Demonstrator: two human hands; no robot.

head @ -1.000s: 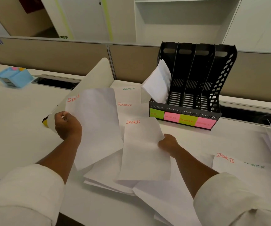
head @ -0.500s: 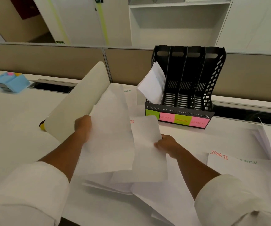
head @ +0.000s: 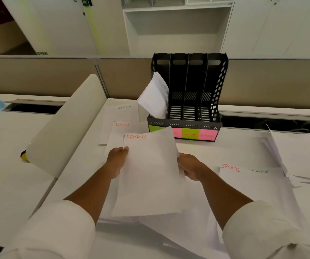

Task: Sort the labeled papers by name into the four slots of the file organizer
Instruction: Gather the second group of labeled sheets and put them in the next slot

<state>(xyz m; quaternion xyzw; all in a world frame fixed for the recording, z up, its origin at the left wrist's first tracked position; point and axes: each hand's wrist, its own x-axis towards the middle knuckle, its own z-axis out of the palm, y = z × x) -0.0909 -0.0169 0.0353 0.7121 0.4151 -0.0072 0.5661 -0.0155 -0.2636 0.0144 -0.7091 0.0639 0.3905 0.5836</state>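
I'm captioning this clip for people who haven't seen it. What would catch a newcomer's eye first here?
First, the sheet headed SPORTS in red, held at centre between the left hand and the right hand. Behind it stands the black file organizer with green and pink labels along its base and papers only in its leftmost slot. Loose papers marked FINANCE, ADMIN and SPORTS lie spread on the white desk.

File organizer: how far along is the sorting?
Barely begun. Only the leftmost slot of the file organizer holds papers; the other three look empty. In hand: the left hand and right hand grip a SPORTS sheet. Left: the ADMIN sheet, the FINANCE sheet, another SPORTS page and loose piles on the desk.
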